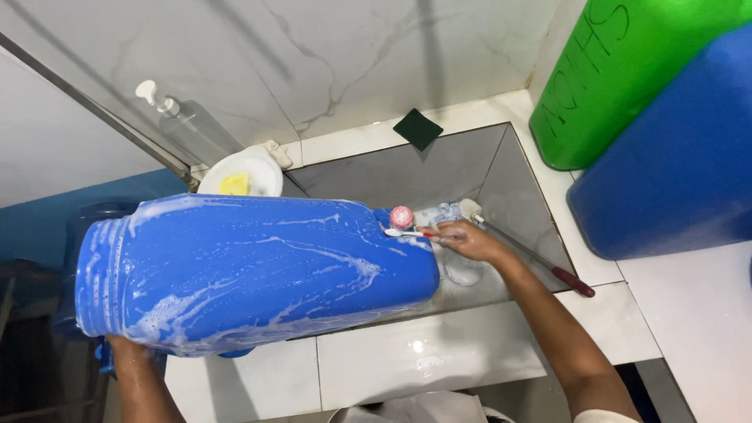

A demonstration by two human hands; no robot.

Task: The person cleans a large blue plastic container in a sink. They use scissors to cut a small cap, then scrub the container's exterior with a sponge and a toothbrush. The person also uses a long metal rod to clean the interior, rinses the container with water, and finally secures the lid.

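Soapy blue jug [258, 270] lying across sink edge [439, 301]; left hand [125, 348] under it, fingers hidden; right hand [466, 239] fingers pinching toothbrush [403, 233].

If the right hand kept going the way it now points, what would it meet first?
The right hand points left, holding a small brush. Straight on, the brush head, then the hand, would likely meet the soapy end of the blue container. Depth is hard to judge; they may already touch.

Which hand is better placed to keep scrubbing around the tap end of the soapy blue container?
Right. The right hand holds the toothbrush at the blue container's tap end, by the pink tap. The left hand props the far, open end.
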